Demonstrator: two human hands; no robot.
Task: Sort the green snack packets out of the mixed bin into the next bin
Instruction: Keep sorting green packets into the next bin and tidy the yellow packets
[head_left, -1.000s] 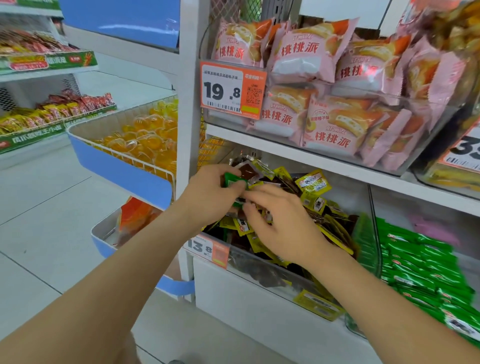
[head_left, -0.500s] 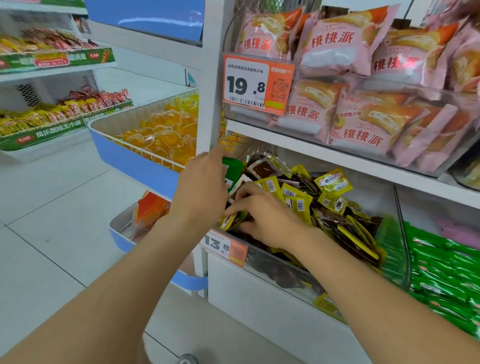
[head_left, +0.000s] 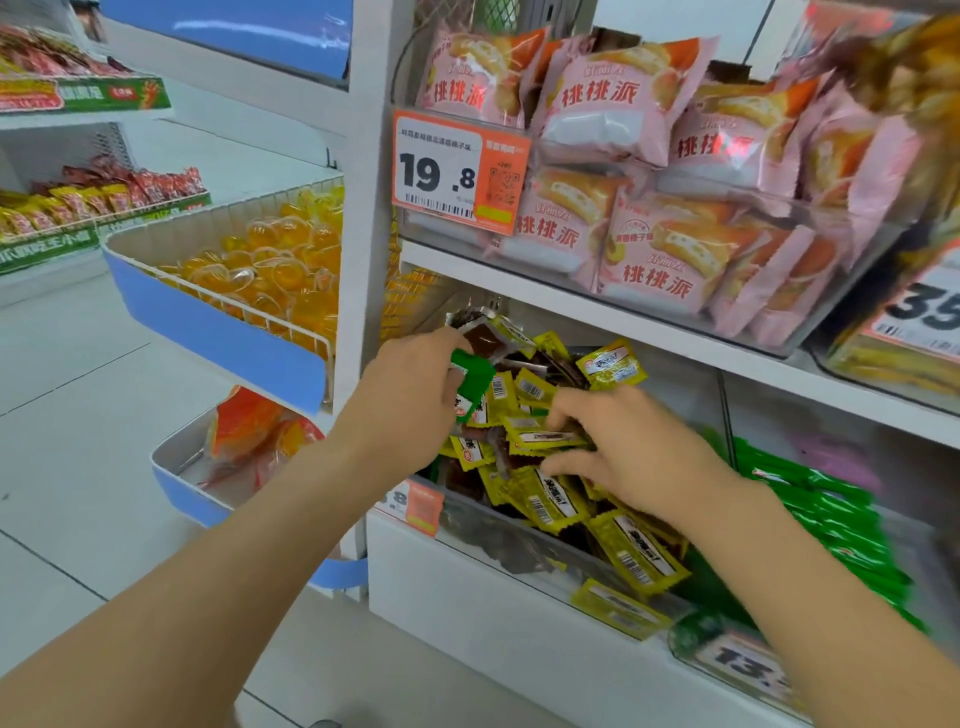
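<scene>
You are gripping a green plastic snack packet (head_left: 471, 379), perhaps more than one stacked, in your left hand (head_left: 410, 402); that grip is pinching it between thumb and curled fingers, and the packet is hanging just above the left end of the clear plastic mixed bin (head_left: 498, 526) on the lower shelf, not yet carried across; your right hand (head_left: 631, 457) is reaching into the middle of the same bin, its fingers bent and parted over the heap of yellow foil packets (head_left: 613, 364); whether that grip is pinching one or only raking through them, the view is not showing; dark brown packets (head_left: 483, 338) are lying among the yellow ones, mostly at the back and along the front wall; the neighbouring clear bin (head_left: 685, 636) to the right, beyond the thin divider, is holding a deep pile of green packets (head_left: 831, 525), so the sorting is looking well advanced; what is left, as I am judging it: the packet in your left hand is waiting to go over the divider, and the heap is hiding its lower layers, so more green may be lying underneath; a thin sliver of green is showing beside your right fingertips, too small to name for certain; otherwise the surface is reading as yellow and brown; I am placing you late in the job, in the searching stage, with at least one transfer outstanding.
</scene>
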